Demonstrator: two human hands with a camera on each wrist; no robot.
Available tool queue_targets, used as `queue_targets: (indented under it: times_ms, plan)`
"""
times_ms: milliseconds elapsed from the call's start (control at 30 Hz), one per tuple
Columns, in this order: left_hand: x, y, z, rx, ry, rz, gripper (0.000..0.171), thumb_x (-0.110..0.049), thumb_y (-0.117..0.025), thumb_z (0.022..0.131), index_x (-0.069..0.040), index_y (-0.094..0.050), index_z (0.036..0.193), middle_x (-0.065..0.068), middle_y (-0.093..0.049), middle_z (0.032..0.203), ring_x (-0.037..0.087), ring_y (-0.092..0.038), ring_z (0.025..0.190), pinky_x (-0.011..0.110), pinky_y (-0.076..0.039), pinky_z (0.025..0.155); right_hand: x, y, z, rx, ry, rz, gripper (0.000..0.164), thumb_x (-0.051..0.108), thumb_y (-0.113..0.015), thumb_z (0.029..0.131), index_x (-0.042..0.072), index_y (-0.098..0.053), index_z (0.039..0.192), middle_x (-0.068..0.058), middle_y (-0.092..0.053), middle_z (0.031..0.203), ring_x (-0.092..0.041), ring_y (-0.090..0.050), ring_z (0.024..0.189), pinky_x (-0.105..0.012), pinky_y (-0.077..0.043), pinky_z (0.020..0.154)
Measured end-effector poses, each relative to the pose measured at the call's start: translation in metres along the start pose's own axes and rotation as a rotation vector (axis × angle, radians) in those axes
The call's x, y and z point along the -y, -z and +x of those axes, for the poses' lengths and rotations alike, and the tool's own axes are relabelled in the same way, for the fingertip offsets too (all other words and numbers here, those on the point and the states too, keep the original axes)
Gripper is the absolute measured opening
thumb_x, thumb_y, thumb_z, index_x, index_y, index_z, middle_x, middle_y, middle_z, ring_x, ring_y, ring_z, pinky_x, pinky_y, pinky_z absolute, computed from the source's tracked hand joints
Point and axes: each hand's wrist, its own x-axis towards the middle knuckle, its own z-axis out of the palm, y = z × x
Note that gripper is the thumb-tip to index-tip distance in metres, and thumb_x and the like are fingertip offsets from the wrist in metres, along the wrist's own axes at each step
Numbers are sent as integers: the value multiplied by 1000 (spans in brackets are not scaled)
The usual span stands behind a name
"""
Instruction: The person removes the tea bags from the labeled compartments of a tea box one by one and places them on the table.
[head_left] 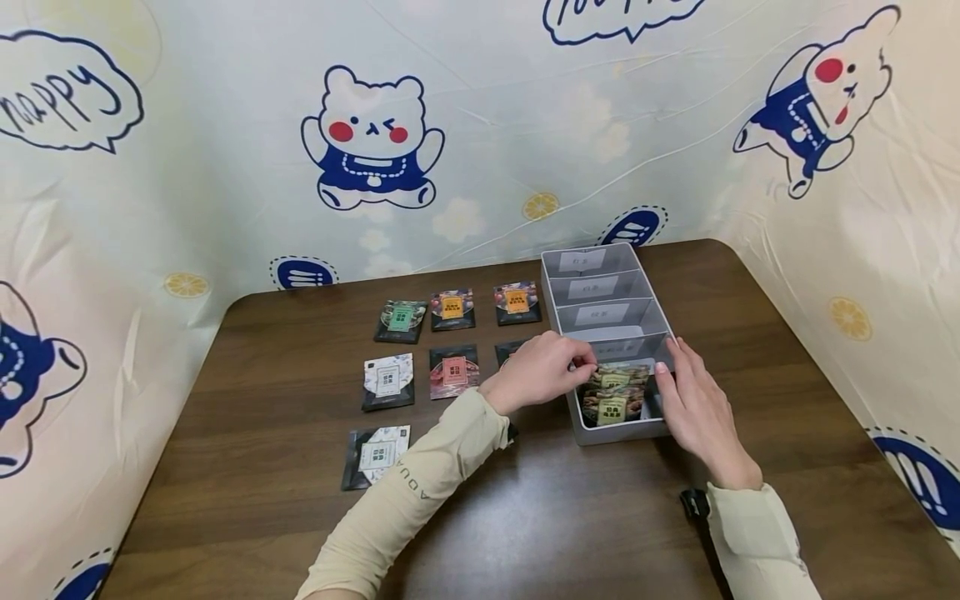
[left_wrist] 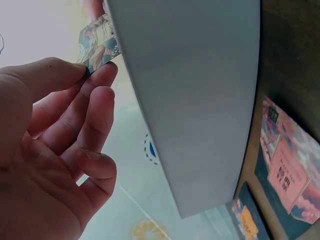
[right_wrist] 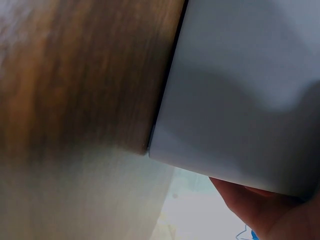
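A grey divided box [head_left: 621, 432] stands on the table, with two green-and-black tea sachets [head_left: 611, 408] lying in its nearest compartment, one behind the other. At that compartment's left rim is my left hand [head_left: 536, 371]. Its thumb and a fingertip pinch the corner of a tea sachet [left_wrist: 102, 42], seen above the box wall in the left wrist view. My right hand [head_left: 697, 408] grips the right wall of the box, its thumb at the inner side of the rim and its fingers outside. Only part of the right hand shows in the right wrist view, beneath the grey wall.
Left of the box lie several more sachets: a green one [head_left: 401, 321], orange-labelled ones [head_left: 452, 309], a pink-labelled one [head_left: 454, 372] and white ones [head_left: 387, 381]. Another is partly hidden behind my left hand. Paper labels [head_left: 592, 287] mark the rear compartments. A printed curtain [head_left: 480, 150] hangs behind the table.
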Motion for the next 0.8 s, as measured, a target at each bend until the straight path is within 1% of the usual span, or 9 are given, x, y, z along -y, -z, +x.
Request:
queue_targets:
  times_ms: [100,167,267,533,800]
  plan:
    - [0,4,-2,-16,0,-1,18,-20,-54,98,-19,-72,97,-8,-70,87,2,-51,61,17,-42,62,0,0,0,3,0,1,56,38,-31,105,3,-32,149,-24,-29,154,-51,-37,131,-65,-32,98]
    - [1,7,-3,-28,-4,3,19,-20,-53,98,-19,-72,97,-8,-70,86,2,-51,59,17,-42,61,1,0,0,1,2,2,56,37,-32,105,3,-32,149,-24,-29,154,-51,-37,130,-65,-32,98]
    - [1,13,-5,-46,-3,4,19,-19,-53,98,-19,-72,97,-8,-70,84,2,-50,58,17,-41,59,2,1,-1,1,5,3,56,37,-32,105,3,-32,149,-24,-29,153,-52,-38,130,-65,-32,97]
    - [-5,32,-12,-95,6,3,19,-19,-53,98,-16,-72,100,-6,-71,84,1,-55,61,17,-45,62,-1,1,-1,0,15,8,57,38,-32,105,2,-31,149,-25,-29,153,-53,-37,129,-67,-32,97]
    - [-6,38,-14,-108,24,17,20,-20,-54,99,-15,-73,104,-5,-72,88,0,-58,67,16,-47,65,0,0,-2,-30,34,1,55,36,-35,104,2,-34,148,-25,-33,151,-52,-39,128,-66,-34,94]
